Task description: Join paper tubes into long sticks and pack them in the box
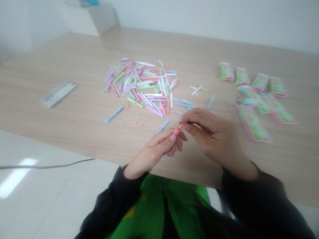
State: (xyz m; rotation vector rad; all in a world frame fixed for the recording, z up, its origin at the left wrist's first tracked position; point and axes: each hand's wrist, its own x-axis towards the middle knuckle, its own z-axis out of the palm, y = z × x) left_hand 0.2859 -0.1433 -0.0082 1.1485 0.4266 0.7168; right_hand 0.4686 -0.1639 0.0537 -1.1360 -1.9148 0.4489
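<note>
Both hands together, left hand (151, 154) and right hand (211, 139) pinching a pink paper tube (177, 131) — pastel tubes (142, 83) beyond

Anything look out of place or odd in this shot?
A thin grey cable trails loose across the tiled floor left of the table, and one small pink paper piece lies apart from the main heap.
</note>
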